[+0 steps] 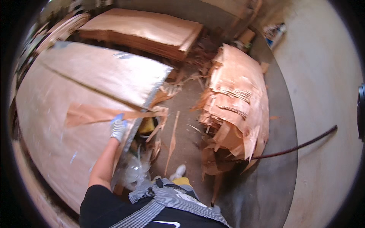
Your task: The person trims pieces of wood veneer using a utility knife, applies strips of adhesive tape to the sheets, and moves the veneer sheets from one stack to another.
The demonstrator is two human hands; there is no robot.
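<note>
My left hand [118, 128], in a striped glove with blue fingertips, is at the right edge of a large pale worktable [53, 155]. Its fingers close on a reddish-brown strip of wood veneer [85, 114]. The strip's wide end lies on the tabletop, and its narrow end reaches past the table edge. Just beyond the strip, a long thin brown line [95, 90] crosses the table; I cannot tell whether it is a stick or a seam. My right hand is out of view.
A ragged stack of veneer sheets [237, 87] stands on the right, with a dark rod [300, 146] jutting beside it. Behind the table sits a flat veneer pile [140, 26]. Veneer scraps [172, 142] litter the floor near my foot [178, 172]. Clear plastic [136, 171] hangs by the table.
</note>
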